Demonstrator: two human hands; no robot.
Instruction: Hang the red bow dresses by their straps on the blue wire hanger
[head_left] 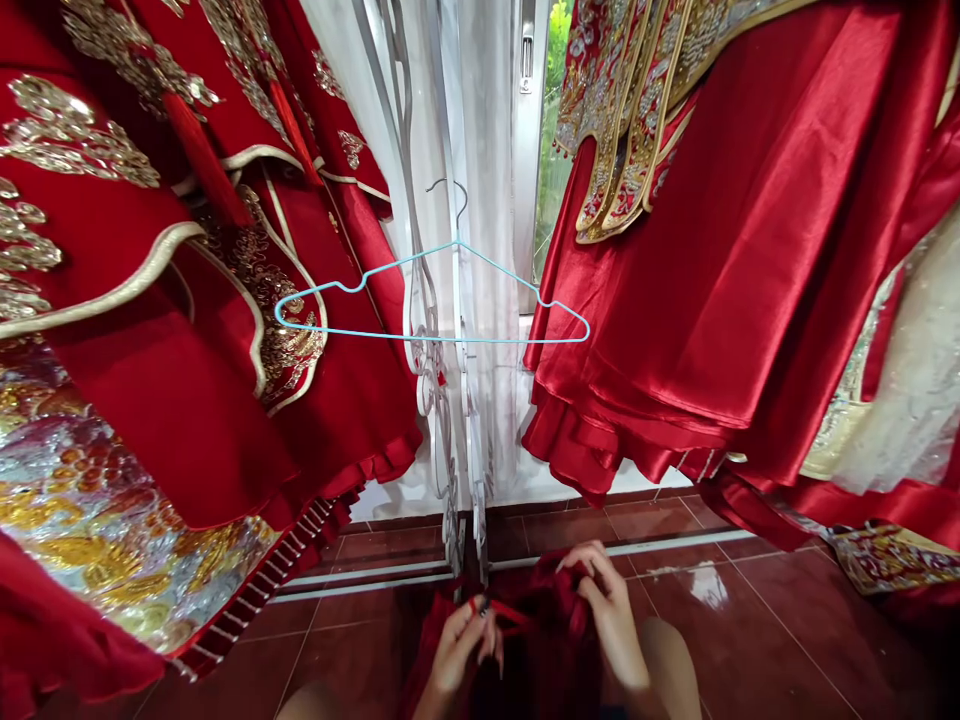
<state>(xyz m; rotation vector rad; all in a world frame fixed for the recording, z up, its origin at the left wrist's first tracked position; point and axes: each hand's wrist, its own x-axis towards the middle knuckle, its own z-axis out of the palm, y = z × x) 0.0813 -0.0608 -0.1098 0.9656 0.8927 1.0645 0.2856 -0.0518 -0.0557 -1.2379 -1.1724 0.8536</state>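
The cloth (536, 640) lies between the hands, below the hanger (457, 243): the left hand (459, 642), fingertips pinched, holds a red strip (514, 608); the right hand (606, 605), half-curled, slightly nearer the hanger, grips the cloth. Beyond, the hanger hangs crosswise.

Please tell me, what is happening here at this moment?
A person has both hands low over the tiled floor, busy with a dark red cloth. The left hand appears to pinch a thin red strip, while the right hand grips the cloth on the other side. Above them, a light blue hanger shows in front of white metalwork, and decorated red garments hang on both sides.
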